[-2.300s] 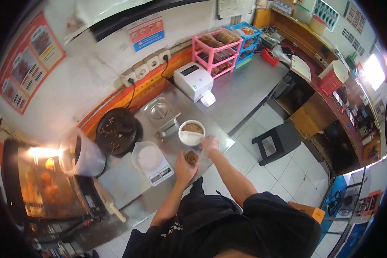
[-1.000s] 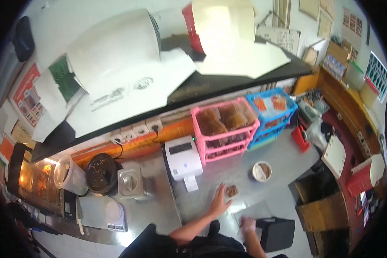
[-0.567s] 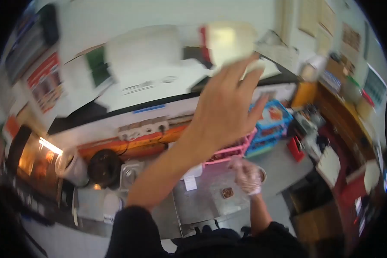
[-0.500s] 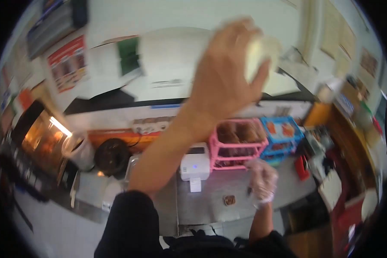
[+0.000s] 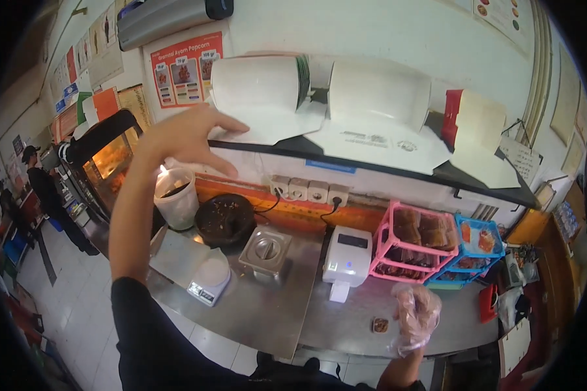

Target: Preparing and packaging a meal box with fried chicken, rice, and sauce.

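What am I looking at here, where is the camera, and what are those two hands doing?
There is no machine here. The picture comes from a wide fisheye camera worn on a person's head, looking down and forward, so straight edges bend near the rim.

The left hand is raised with its fingers spread, empty, close to the stacks of white paper containers lying on a dark shelf. The right hand wears a clear plastic glove and is low over the steel counter, beside a small cup of brown food; it holds nothing that I can see.

On the counter stand a small white scale, a lidded metal pan, a dark round bowl, a white bucket, a white label printer, and pink and blue baskets of food.
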Motion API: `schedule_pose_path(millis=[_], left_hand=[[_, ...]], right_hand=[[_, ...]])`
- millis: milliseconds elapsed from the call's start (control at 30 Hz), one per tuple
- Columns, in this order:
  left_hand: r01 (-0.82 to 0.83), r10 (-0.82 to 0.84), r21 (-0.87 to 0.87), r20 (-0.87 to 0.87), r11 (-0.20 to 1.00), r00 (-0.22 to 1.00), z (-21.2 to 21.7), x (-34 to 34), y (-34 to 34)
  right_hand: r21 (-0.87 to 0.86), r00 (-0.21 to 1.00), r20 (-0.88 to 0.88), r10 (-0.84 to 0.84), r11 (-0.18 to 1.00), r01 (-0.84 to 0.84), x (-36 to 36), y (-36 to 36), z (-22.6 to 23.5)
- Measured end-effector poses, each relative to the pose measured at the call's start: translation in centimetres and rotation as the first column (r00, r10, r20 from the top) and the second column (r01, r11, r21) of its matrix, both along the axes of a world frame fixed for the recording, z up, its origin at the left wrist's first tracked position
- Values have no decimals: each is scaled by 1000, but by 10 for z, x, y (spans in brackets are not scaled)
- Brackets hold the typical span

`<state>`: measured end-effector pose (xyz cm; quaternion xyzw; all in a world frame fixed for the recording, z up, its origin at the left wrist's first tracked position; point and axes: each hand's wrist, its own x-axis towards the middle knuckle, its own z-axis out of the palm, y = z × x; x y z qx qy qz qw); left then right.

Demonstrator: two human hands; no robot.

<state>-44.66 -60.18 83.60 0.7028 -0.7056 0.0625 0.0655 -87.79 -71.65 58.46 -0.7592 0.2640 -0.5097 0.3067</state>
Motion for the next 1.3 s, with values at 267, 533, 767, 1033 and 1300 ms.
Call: schedule_pose_path(millis=[267,533,767,1033,1300], left_hand=[[173,-34,312,-404,934,914,31,89,-32],[641,-646,-228,63,733,761,41,84,-32],[549,-580,-674,216,494,786,35,45,45],[735,-615,-566,443,373,653,-38,-12,183],[826,-808,-410,282,386,517,-198,31,180]], right_hand=[[-181,991,49,125,977,-114,120,54,66],[-855,988,129,-87,496,156,317,70,163],[-743,823,-314,-473,662,96,383,64,170],[-578,958,40,-285,775,255,293,164,33],[396,383,914,-131,488,-778,153,141,-150]])
